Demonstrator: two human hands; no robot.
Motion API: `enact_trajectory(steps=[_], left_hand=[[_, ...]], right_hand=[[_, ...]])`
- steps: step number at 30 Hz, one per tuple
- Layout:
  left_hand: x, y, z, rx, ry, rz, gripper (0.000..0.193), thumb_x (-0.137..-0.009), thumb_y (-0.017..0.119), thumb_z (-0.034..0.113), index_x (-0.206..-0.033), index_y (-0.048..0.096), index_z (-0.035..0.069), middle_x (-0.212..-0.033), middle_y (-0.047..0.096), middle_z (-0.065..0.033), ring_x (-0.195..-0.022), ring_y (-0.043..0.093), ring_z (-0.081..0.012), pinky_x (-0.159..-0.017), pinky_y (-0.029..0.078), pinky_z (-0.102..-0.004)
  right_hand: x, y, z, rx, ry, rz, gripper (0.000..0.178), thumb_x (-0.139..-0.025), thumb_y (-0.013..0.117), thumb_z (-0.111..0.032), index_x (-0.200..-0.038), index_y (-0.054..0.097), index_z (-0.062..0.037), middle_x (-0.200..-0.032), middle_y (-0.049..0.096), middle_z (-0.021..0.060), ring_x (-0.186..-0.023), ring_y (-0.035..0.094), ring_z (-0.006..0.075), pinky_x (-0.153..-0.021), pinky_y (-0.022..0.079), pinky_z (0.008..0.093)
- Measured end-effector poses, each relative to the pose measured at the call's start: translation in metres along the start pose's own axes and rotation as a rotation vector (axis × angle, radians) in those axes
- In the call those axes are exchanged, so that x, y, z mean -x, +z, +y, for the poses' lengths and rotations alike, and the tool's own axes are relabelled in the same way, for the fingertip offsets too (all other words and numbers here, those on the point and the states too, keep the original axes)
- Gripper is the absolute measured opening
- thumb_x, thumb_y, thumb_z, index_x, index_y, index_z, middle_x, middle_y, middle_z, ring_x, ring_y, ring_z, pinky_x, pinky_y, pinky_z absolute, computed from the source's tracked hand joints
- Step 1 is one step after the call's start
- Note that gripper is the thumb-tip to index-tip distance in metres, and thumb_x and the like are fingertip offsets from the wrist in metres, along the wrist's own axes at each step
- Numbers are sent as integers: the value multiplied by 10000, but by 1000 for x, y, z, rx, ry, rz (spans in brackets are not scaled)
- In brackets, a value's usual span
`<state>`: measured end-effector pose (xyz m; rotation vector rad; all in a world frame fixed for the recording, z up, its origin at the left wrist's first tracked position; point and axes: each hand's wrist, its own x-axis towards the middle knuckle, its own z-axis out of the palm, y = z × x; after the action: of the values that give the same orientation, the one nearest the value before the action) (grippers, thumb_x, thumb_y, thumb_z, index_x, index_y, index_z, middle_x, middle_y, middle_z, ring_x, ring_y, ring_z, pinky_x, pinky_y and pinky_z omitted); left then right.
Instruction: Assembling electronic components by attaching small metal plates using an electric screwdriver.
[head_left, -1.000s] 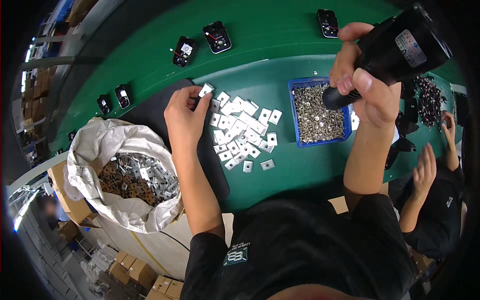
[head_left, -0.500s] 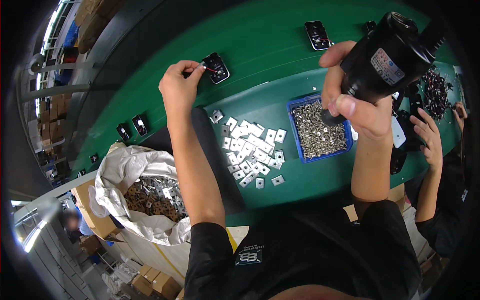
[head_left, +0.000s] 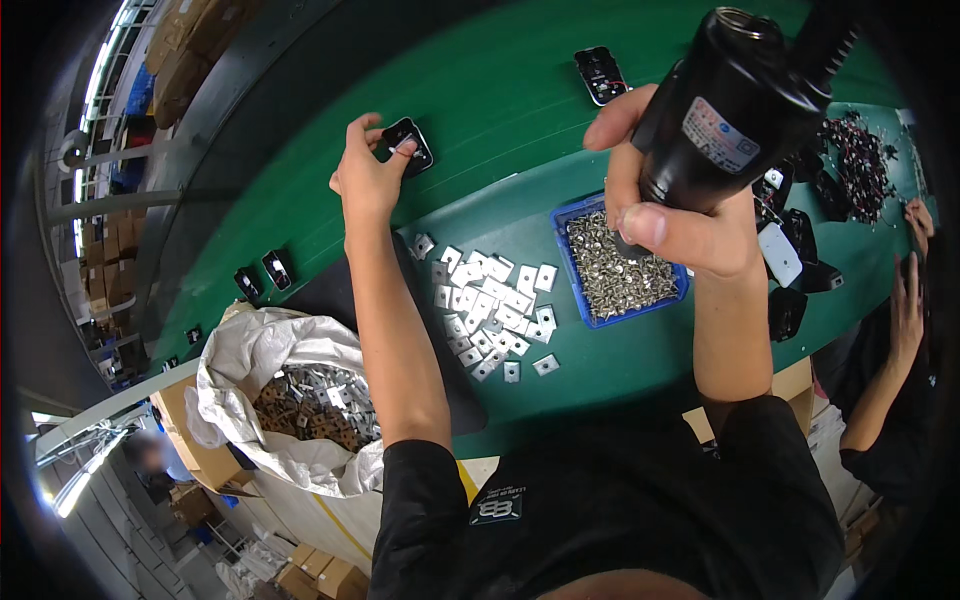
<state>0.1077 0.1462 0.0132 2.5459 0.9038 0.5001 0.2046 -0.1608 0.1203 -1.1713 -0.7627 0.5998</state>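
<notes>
My left hand (head_left: 372,172) is at a small black plastic housing (head_left: 420,150) with a white rim on the green belt. Its thumb presses into the housing, and its fingers curl at the left edge; any small part under the thumb is hidden. My right hand (head_left: 690,225) is wrapped round a thick black electric screwdriver (head_left: 690,130), raised above a blue tray (head_left: 597,318) of silvery screws (head_left: 625,275). The driver's tip is hidden behind the hand. Loose square metal plates (head_left: 492,300) with holes lie spread between my forearms.
More housings (head_left: 600,75) sit along the green belt (head_left: 480,110). A white sack (head_left: 225,350) of metal plates stands left of my forearm. At right, a co-worker's hands (head_left: 908,310) are near black housings (head_left: 788,312) and a pile of wired parts (head_left: 860,165).
My left thumb has gone from pinching a small silvery piece above the housing to pressing inside it. My right hand and the screwdriver have shifted left. The belt's far housing appears further left.
</notes>
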Motion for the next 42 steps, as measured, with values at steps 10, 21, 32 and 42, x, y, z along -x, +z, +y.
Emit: enact_trajectory(steps=[10,21,32,42], left_hand=[[18,-27,42,-64,266,-102,292,-769,751,282,-976,717,78,-909,721,-102,-855,692,-266,-776,502,-339],[100,-24,62,225,223,-317,457,-826,707,129,-1270,600,122,-1104,678,-105,-978,640,-217,-776,473,-293],[136,-27,122,387,668,-176,326,-751,753,200,-1058,704,104,-1071,682,-33,-1033,615,-206,-982,356,-379],[142,2,120,476,746,-121,163,-755,763,198,-882,722,106,-896,714,19,-946,650,-156,-988,359,-390]], right_hand=[[8,-11,5,-90,-66,-56,518,-766,716,-212,-1191,539,25,-870,605,48,-680,548,96,-628,418,243],[5,-19,16,-298,-364,-219,645,-868,535,-305,-1411,355,-8,-791,479,0,-720,459,126,-725,381,307],[6,-17,-24,-306,-196,-405,607,-791,673,-316,-1311,439,-108,-773,527,-45,-693,480,94,-704,370,271],[21,-11,-17,-281,-260,-242,549,-769,701,-319,-1235,467,-148,-764,536,-62,-683,484,84,-709,375,268]])
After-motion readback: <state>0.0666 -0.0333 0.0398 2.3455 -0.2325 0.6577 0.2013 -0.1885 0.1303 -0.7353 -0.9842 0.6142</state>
